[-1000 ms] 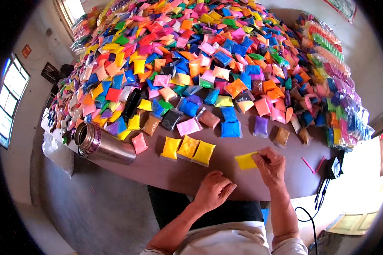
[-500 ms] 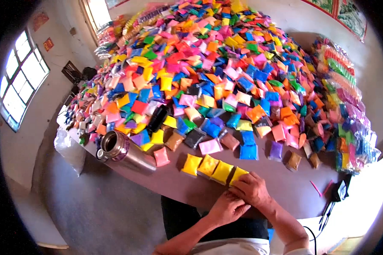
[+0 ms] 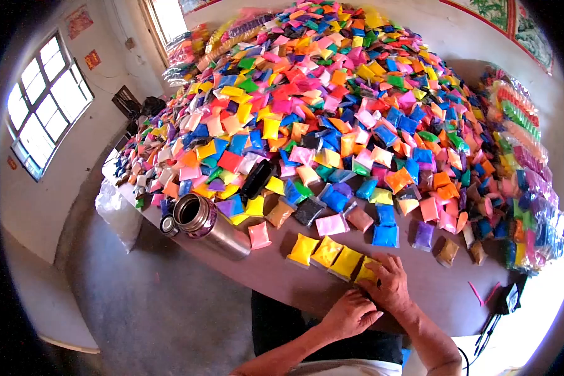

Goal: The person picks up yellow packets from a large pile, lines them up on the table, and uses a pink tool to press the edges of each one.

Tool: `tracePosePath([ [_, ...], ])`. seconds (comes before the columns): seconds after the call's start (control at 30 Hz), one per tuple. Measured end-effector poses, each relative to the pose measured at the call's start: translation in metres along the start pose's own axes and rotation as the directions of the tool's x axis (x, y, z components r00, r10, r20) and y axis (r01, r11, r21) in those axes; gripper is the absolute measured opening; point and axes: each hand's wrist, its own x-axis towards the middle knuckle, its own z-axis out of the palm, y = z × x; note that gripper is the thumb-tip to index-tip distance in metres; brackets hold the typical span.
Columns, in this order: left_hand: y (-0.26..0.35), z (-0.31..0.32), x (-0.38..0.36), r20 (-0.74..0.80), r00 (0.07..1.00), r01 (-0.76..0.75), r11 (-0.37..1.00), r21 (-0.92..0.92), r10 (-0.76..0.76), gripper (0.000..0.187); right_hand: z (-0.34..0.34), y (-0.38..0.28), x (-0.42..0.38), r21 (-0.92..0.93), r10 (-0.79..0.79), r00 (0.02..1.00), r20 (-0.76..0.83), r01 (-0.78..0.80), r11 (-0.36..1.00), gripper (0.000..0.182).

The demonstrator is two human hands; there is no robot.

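Observation:
Four yellow packets lie in a slanting row near the table's front edge: the leftmost yellow packet [image 3: 302, 249], a second yellow packet [image 3: 326, 252], a third yellow packet [image 3: 345, 262] and the rightmost yellow packet [image 3: 365, 270]. My right hand [image 3: 390, 283] rests on the rightmost one, its fingers apart over the packet's right side. Just below that packet, at the table edge, my left hand [image 3: 351, 314] has its fingers curled together; whether anything is between them is hidden.
A large heap of small coloured packets [image 3: 332, 125] covers the table [image 3: 276, 276]. An open steel flask [image 3: 222, 235] lies tilted at the left, beside a black cylinder [image 3: 257, 180]. Bagged packets [image 3: 526, 188], pink strips [image 3: 482, 294] and a black item [image 3: 511, 299] are at the right.
The whole view has shifted, so things appear further right and slightly lower. The fingers of my right hand have spread on the rightmost yellow packet, and my hands are slightly further apart.

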Motion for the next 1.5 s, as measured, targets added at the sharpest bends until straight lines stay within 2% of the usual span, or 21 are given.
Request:
tracePosePath([
  [0.07,-0.004,0.005,0.000,-0.099,0.994,-0.055,0.998,-0.037,0.051,0.022,0.001,-0.004,0.008,0.004,0.020,1.000,-0.005,-0.020,1.000,0.044],
  [0.17,0.002,-0.003,0.003,-0.045,0.999,-0.019,0.999,-0.027,0.018,0.020,0.006,-0.012,0.023,-0.083,-0.056,0.998,0.020,0.057,0.995,0.050],
  [0.23,0.000,-0.001,0.003,-0.074,0.997,-0.023,0.999,-0.036,0.020,0.019,0.010,-0.017,0.032,-0.121,-0.101,0.989,0.108,0.114,0.986,0.054],
  [0.3,-0.002,0.002,0.001,-0.103,0.994,-0.026,0.998,-0.049,0.021,0.019,0.012,-0.016,0.038,-0.112,-0.124,0.980,0.155,0.143,0.983,0.055],
  [0.37,-0.002,0.004,-0.002,-0.077,0.996,0.035,0.996,-0.081,-0.041,0.019,0.017,-0.014,0.043,-0.078,-0.175,0.966,0.192,0.193,0.978,0.053],
  [0.47,-0.001,0.003,0.000,-0.069,0.997,0.016,0.998,-0.060,-0.020,0.020,0.025,-0.008,0.044,-0.066,-0.192,0.959,0.207,0.210,0.975,0.050],
  [0.57,-0.004,0.005,0.000,-0.061,0.998,-0.010,1.000,-0.030,0.008,0.021,0.026,-0.004,0.045,0.008,-0.190,0.969,0.160,0.191,0.982,0.049],
  [0.77,0.000,0.005,0.003,-0.117,0.993,-0.018,0.999,-0.038,0.014,0.021,0.025,-0.002,0.044,0.011,-0.147,0.978,0.148,0.147,0.989,0.045],
  [0.97,-0.001,0.006,0.002,0.010,0.999,0.045,0.999,0.015,-0.045,0.019,0.026,0.003,0.042,0.060,-0.121,0.977,0.173,0.113,0.992,0.045],
  [1.13,0.004,0.006,0.006,-0.010,0.998,0.056,0.998,0.039,-0.056,0.018,0.025,0.000,0.043,0.051,-0.104,0.980,0.171,0.097,0.994,0.045],
  [1.2,0.002,0.008,0.005,-0.008,0.999,0.054,0.997,0.054,-0.054,0.017,0.027,0.000,0.044,0.064,-0.122,0.987,0.104,0.116,0.991,0.046],
  [1.33,0.009,0.003,0.008,0.016,0.993,0.119,0.989,0.092,-0.121,0.018,0.025,-0.006,0.048,0.077,-0.091,0.988,0.122,0.082,0.994,0.046],
  [1.4,0.011,0.006,0.010,-0.071,0.996,0.054,0.991,0.126,-0.045,0.016,0.022,-0.005,0.046,0.066,-0.073,0.988,0.133,0.064,0.996,0.046],
  [1.5,0.009,0.011,0.007,-0.044,0.996,0.078,0.986,0.144,-0.072,0.014,0.027,-0.002,0.043,0.055,-0.092,0.991,0.100,0.086,0.995,0.045],
])
